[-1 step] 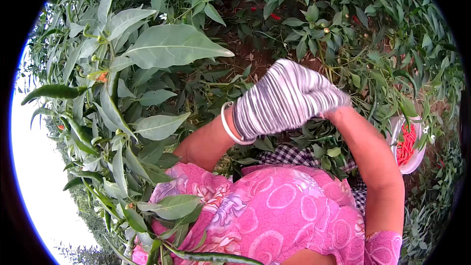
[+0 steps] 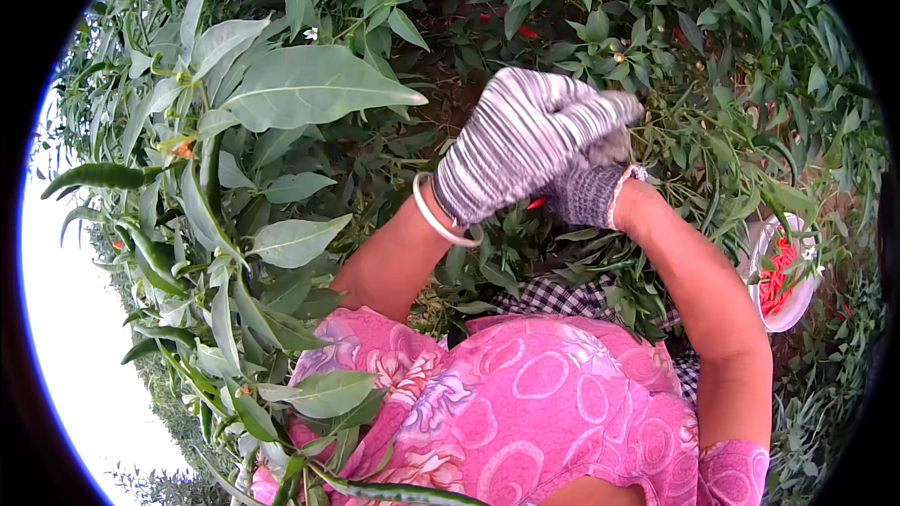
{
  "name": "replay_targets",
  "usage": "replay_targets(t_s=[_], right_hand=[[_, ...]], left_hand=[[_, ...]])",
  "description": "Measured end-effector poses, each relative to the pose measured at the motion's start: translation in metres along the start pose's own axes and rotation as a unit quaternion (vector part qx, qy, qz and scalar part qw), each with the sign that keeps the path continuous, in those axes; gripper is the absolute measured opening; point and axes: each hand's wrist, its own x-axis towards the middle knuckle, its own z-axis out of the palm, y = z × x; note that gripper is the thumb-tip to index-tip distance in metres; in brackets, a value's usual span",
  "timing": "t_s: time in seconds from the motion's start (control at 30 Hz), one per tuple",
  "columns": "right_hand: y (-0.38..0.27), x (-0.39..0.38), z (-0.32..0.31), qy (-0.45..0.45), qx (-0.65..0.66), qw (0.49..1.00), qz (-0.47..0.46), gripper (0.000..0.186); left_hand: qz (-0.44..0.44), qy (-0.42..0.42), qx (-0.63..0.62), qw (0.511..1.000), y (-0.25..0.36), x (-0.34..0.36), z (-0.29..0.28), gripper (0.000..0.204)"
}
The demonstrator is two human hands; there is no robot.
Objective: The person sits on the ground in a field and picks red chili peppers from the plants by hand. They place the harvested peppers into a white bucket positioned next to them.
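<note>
Left hand (image 2: 520, 145) lies curled over the right hand (image 2: 589, 189); a red chilli (image 2: 535, 203) peeks between them. Right's grip: cannot tell. Bucket (image 2: 784, 317) sits right.

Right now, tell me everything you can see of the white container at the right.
The white container is a round, bucket-like tub, plastic by the look of it, sitting low among the pepper plants beside the right forearm. Its mouth faces the camera and shows a heap of red chillies inside. Green leaves cross its rim on the left side and hide part of it. Neither hand touches it; what it stands on or hangs from cannot be seen.
</note>
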Motion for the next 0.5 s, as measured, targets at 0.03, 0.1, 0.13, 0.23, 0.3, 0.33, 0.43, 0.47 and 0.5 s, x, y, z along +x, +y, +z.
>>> replay_targets(t_s=[0.03,0.1,0.13,0.23,0.3,0.33,0.43,0.47,0.5], right_hand=[[-0.02,0.01,-0.007,-0.132,-0.343,0.93,-0.002,0.019],[-0.024,0.004,-0.018,-0.089,-0.332,0.939,-0.015,0.018],[-0.024,0.004,-0.018,-0.076,-0.334,0.939,-0.017,0.018],[-0.009,0.004,-0.024,-0.068,-0.361,0.929,0.037,0.019],[-0.022,0.012,-0.014,-0.062,-0.343,0.937,-0.019,0.018],[-0.018,0.013,-0.016,-0.055,-0.344,0.937,-0.019,0.018],[-0.009,0.007,-0.026,-0.022,-0.354,0.935,0.001,0.017],[-0.008,0.008,-0.025,-0.02,-0.358,0.933,0.002,0.017],[-0.007,0.009,-0.025,-0.02,-0.363,0.932,0.004,0.016]], left_hand=[[-0.078,0.197,-0.136,0.968,-0.037,0.04,-0.028,0.019],[-0.169,0.289,-0.163,0.928,-0.092,0.085,-0.067,0.016],[-0.235,0.22,-0.206,0.924,-0.13,0.109,-0.106,0.016],[-0.203,0.283,-0.083,0.933,-0.175,0.16,-0.098,0.025],[-0.168,0.195,-0.09,0.962,-0.259,0.181,-0.183,0.018],[-0.165,0.187,0.098,0.964,-0.267,0.193,-0.165,0.026],[-0.219,0.147,0.122,0.957,-0.23,0.214,-0.098,0.042],[-0.205,0.154,0.016,0.967,-0.221,0.208,-0.091,0.043],[-0.188,0.158,-0.093,0.965,-0.216,0.202,-0.085,0.044]])
